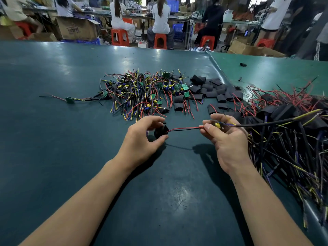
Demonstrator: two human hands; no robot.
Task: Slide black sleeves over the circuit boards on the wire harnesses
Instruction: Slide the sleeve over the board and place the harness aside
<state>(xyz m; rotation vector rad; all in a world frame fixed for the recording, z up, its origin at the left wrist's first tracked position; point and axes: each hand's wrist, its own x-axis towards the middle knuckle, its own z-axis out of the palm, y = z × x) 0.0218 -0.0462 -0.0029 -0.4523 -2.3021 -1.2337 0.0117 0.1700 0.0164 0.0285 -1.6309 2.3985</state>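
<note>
Unsleeved harness pile (pixel 142 91) sits beyond our hands, w/ loose sleeves just right of it. Right hand (pixel 229 137) pinches the board (pixel 218 125); left hand (pixel 142 137) grips a black sleeve (pixel 160 132), red/black leads (pixel 184 129) entering it. Mid-threading; next, we'd say, pull sleeve along to board.

Green-topped table (pixel 71 68), red stools (pixel 120 37), cardboard boxes (pixel 76 29), seated workers (pixel 160 16)
</note>
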